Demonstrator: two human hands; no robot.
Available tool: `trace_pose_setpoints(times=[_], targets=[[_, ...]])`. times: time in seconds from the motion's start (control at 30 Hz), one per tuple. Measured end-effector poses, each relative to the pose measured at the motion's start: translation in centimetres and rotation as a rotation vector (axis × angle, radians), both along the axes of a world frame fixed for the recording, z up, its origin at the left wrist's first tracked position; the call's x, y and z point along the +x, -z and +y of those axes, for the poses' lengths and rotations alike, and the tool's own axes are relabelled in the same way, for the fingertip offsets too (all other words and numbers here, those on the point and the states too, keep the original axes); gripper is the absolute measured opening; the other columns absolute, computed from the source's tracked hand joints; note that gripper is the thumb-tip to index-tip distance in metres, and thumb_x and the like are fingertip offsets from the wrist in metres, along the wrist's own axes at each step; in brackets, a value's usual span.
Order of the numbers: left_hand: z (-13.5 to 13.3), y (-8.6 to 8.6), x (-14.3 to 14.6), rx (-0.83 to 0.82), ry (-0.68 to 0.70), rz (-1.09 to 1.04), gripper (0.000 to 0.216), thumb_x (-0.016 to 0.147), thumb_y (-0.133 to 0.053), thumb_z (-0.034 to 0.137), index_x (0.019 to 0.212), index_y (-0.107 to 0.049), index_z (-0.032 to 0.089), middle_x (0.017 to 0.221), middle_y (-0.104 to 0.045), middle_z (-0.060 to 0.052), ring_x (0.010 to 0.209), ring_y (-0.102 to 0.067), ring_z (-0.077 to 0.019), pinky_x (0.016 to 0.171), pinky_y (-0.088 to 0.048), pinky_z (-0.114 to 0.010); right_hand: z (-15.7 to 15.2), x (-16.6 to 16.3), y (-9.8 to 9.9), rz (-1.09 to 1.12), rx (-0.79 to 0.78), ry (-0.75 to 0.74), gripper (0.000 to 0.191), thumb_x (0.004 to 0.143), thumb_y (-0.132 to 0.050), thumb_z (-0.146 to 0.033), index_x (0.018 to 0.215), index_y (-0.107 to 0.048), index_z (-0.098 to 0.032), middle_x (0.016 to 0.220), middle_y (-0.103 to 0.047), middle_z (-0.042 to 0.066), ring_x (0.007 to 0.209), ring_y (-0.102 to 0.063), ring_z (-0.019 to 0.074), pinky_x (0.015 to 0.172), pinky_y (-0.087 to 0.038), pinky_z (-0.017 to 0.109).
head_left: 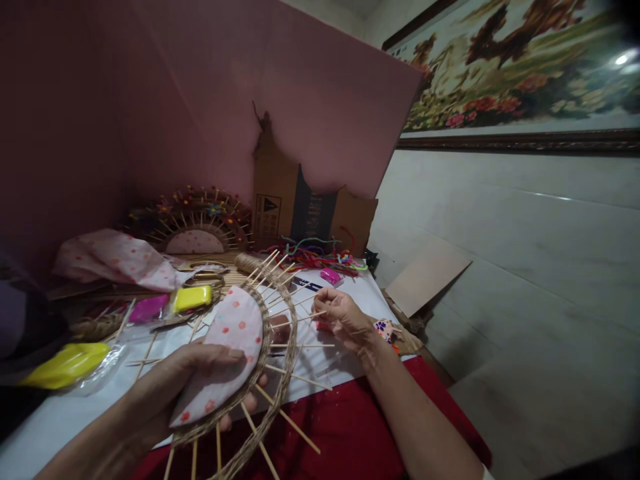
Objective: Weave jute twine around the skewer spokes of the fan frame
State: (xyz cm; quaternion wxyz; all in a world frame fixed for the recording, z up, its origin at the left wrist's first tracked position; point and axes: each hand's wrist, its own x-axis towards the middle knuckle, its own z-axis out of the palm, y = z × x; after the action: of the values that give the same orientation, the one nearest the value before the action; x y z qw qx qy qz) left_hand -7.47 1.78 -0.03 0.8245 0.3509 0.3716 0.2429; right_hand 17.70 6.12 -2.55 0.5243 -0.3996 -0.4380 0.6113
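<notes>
My left hand (205, 367) grips a half-round craft piece (233, 333), its thumb on the pink floral fabric and its fingers behind. Twine is wound along the curved edge, and thin wooden sticks (303, 345) fan outward through a second twine arc (291, 333). My right hand (343, 317) is pinched at the tips of the sticks on the right side. What lies between its fingertips is hidden. Just under those fingers shows a small pinkish-red bit (324, 326); I cannot tell whether it is held or lies on the table.
Yellow clay packs (193, 299) and a magenta pack (149, 309) lie left, near floral cloth (120, 260). Behind stand a decorated half-round piece (195, 223) and cardboard (280, 193). Colourful pipe cleaners (320, 253), a twine roll (246, 263) and another magenta pack (331, 277) lie farther back.
</notes>
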Motion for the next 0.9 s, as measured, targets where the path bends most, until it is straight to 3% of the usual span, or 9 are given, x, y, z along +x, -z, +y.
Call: trace_pose_setpoints(times=[0.1,0.27,0.43,0.5,0.67,0.9], targets=[[-0.2,-0.5,0.2,0.030,0.011,0.035,0.021,0.077,-0.050,0.016,0.081,-0.064,0.000,0.065,-0.069,-0.016,0.044,-0.061,-0.0155,0.038,-0.048,-0.021,0.3,0.3,0.1,-0.074,0.110,0.066,0.026,0.058,-0.075,-0.028,0.067,-0.055,-0.016,0.056,-0.052,-0.004,0.046,-0.044,0.0055,0.043,-0.033,0.018],[-0.4,-0.4,0.6,0.066,-0.094,0.094,0.013,0.069,-0.058,0.017,0.080,-0.062,0.012,0.069,-0.070,-0.009,0.054,-0.065,-0.0220,0.036,-0.048,-0.024,-0.1,0.1,-0.4,-0.252,0.305,0.192,0.023,0.060,-0.073,-0.029,0.069,-0.055,-0.017,0.058,-0.052,-0.004,0.050,-0.046,0.0074,0.049,-0.036,0.021],[-0.5,-0.2,0.5,0.109,-0.040,0.175,0.014,0.072,-0.055,0.021,0.082,-0.061,0.012,0.065,-0.069,-0.006,0.060,-0.066,-0.0228,0.038,-0.046,-0.021,-1.1,-0.2,-0.9,-0.552,0.634,0.323,0.013,0.065,-0.069,-0.027,0.062,-0.059,-0.019,0.057,-0.052,-0.002,0.066,-0.051,0.0139,0.075,-0.041,0.032],[-0.6,-0.4,0.5,0.158,-0.034,0.189,0.013,0.073,-0.055,0.019,0.082,-0.061,0.012,0.061,-0.068,-0.004,0.059,-0.066,-0.0221,0.040,-0.046,-0.022,-1.4,-0.2,-1.0,-0.528,0.657,0.261,0.010,0.068,-0.067,-0.026,0.063,-0.061,-0.021,0.057,-0.054,-0.002,0.068,-0.052,0.0148,0.079,-0.040,0.034],[-0.8,-0.8,0.5,0.136,-0.019,0.163,0.010,0.072,-0.057,0.018,0.079,-0.061,0.013,0.066,-0.068,-0.006,0.062,-0.066,-0.0242,0.040,-0.048,-0.023,-1.7,-0.3,-1.4,-0.381,0.584,0.071,0.004,0.071,-0.064,-0.025,0.070,-0.063,-0.021,0.065,-0.059,0.000,0.064,-0.055,0.0143,0.071,-0.044,0.033],[-1.1,-0.8,0.9,0.157,0.050,0.151,0.013,0.075,-0.051,0.016,0.083,-0.059,0.011,0.076,-0.071,-0.009,0.057,-0.065,-0.0213,0.040,-0.048,-0.023,-1.6,-1.0,-0.8,-0.504,0.685,0.175,0.004,0.071,-0.065,-0.019,0.070,-0.065,-0.022,0.069,-0.062,0.000,0.072,-0.053,0.0145,0.085,-0.037,0.035]])
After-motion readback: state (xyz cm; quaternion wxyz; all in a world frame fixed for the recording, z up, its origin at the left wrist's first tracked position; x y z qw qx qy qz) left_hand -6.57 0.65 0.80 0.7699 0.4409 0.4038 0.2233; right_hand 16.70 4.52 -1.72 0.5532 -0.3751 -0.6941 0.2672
